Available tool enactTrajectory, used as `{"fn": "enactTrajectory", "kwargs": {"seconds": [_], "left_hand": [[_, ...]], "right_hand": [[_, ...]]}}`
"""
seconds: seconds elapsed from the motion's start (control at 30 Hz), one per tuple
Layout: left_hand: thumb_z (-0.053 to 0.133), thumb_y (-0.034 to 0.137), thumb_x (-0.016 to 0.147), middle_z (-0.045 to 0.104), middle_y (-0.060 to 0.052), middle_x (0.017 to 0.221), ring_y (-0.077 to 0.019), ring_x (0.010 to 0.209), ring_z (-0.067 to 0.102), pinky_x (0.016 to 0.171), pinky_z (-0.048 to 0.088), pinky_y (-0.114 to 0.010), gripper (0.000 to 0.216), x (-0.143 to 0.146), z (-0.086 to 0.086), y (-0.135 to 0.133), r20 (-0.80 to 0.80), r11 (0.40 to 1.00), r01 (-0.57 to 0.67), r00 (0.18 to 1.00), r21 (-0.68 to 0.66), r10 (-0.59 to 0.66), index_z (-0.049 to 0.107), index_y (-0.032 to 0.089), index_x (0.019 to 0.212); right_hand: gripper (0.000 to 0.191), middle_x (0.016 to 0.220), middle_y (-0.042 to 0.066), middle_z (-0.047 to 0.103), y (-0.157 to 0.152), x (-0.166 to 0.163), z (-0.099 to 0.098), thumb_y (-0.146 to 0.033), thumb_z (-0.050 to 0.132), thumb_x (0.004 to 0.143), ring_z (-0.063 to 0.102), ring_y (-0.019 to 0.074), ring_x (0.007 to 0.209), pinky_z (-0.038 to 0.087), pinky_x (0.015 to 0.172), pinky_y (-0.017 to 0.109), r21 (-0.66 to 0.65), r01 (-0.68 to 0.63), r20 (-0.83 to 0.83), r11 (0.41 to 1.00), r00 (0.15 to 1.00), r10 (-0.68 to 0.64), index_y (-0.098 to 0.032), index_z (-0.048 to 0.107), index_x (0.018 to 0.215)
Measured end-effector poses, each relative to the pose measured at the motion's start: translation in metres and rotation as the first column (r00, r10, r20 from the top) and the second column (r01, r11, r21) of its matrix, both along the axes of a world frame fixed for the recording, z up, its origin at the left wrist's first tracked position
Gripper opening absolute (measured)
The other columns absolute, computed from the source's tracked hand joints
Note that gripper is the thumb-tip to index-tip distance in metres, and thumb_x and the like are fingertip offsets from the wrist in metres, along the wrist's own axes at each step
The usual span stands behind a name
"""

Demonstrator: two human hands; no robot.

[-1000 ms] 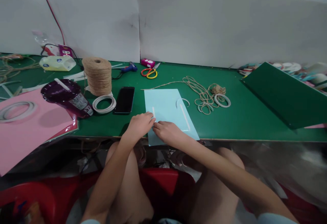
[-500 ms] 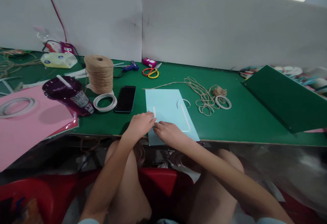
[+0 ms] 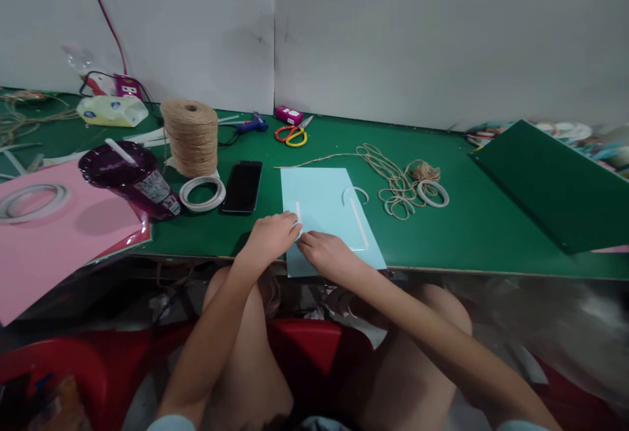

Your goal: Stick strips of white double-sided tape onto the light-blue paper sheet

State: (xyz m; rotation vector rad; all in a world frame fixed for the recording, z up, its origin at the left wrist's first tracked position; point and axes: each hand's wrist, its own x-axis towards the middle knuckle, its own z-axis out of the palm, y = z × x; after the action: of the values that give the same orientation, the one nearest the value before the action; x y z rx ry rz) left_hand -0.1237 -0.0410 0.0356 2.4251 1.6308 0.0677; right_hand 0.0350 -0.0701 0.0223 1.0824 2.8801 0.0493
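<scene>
A light blue paper sheet [image 3: 322,185] lies on the table, its near end reaching past the front edge. My left hand [image 3: 272,238] rests over its left side, fingers closed on a narrow white tape strip [image 3: 297,207] whose upper end shows above them. Close beside it, my right hand [image 3: 322,251] pinches at the lower part of this strip; the fingertips hide the exact grip. Another white tape strip [image 3: 360,223] runs along the right side of the sheet. A thin curled strip [image 3: 362,192] crosses the sheet's right edge.
Left of the sheet are a phone [image 3: 242,186], tape rolls [image 3: 202,203], a twine spool [image 3: 190,139] and a purple cup [image 3: 128,179]. Scissors [image 3: 293,135] lie behind. Loose twine [image 3: 388,172] and a white ring [image 3: 433,203] lie right, before a dark green board [image 3: 555,185].
My hands stay at the left strip, with only a slight shift of the fingers. The whole view has tilted a little; the objects keep their places.
</scene>
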Motion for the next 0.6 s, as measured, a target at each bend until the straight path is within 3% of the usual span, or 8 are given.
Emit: {"fn": "enactTrajectory", "kwargs": {"seconds": [0.17,0.27,0.37,0.43,0.53,0.6], "left_hand": [[0.033,0.034,0.093,0.066,-0.004,0.101,-0.0201,0.088,0.064,0.070,0.044,-0.028,0.029,-0.003,-0.002,-0.002,0.035,0.999,0.023,0.999,0.036,-0.024,0.058,0.022,0.102],[0.034,0.033,0.093,0.065,-0.004,0.108,-0.0192,0.096,0.061,0.075,0.044,-0.027,0.029,-0.002,-0.004,-0.002,0.037,0.997,0.041,0.998,0.068,-0.044,0.059,0.023,0.104],[0.036,0.032,0.092,0.063,-0.004,0.115,-0.0191,0.103,0.059,0.082,0.044,-0.028,0.029,0.000,-0.005,-0.001,0.066,0.992,0.088,0.993,0.092,-0.094,0.058,0.023,0.108],[0.037,0.031,0.092,0.063,-0.003,0.117,-0.0192,0.104,0.058,0.084,0.044,-0.029,0.029,0.000,-0.006,-0.001,0.101,0.989,0.104,0.988,0.102,-0.114,0.058,0.023,0.110],[0.038,0.029,0.091,0.063,-0.003,0.117,-0.0189,0.105,0.058,0.086,0.044,-0.030,0.028,-0.001,-0.007,0.001,0.149,0.986,0.112,0.980,0.120,-0.129,0.058,0.022,0.110],[0.038,0.028,0.091,0.062,-0.003,0.117,-0.0181,0.106,0.057,0.088,0.044,-0.029,0.027,-0.001,-0.009,0.002,0.179,0.983,0.127,0.972,0.136,-0.150,0.058,0.021,0.109]], "right_hand": [[0.022,0.100,0.011,0.062,-0.006,0.014,-0.007,-0.016,0.045,0.090,0.056,0.0185,0.094,0.047,0.082,0.033,-0.029,0.050,-0.223,0.998,0.973,-0.055,-0.010,0.058,0.106],[0.049,0.124,0.018,0.054,-0.014,0.024,-0.017,-0.032,0.053,0.087,0.048,0.0240,0.115,0.041,0.096,0.041,0.046,0.109,-0.309,0.993,0.947,-0.090,-0.007,0.045,0.128],[0.070,0.135,0.020,0.045,-0.025,0.034,-0.029,-0.045,0.057,0.082,0.038,0.0275,0.126,0.033,0.103,0.047,0.157,0.127,-0.282,0.979,0.956,-0.079,-0.006,0.036,0.136],[0.059,0.131,0.017,0.050,-0.031,0.038,-0.036,-0.041,0.057,0.083,0.040,0.0269,0.123,0.031,0.105,0.047,0.277,0.104,-0.275,0.955,0.961,-0.025,-0.010,0.043,0.131],[0.023,0.103,0.008,0.063,-0.037,0.043,-0.044,-0.019,0.052,0.086,0.052,0.0199,0.100,0.032,0.102,0.041,0.462,0.085,-0.320,0.883,0.944,0.076,-0.018,0.060,0.108],[0.019,0.088,0.004,0.063,-0.037,0.045,-0.046,-0.012,0.048,0.087,0.052,0.0168,0.086,0.034,0.099,0.038,0.509,0.117,-0.356,0.853,0.931,0.085,-0.019,0.062,0.095]]}}
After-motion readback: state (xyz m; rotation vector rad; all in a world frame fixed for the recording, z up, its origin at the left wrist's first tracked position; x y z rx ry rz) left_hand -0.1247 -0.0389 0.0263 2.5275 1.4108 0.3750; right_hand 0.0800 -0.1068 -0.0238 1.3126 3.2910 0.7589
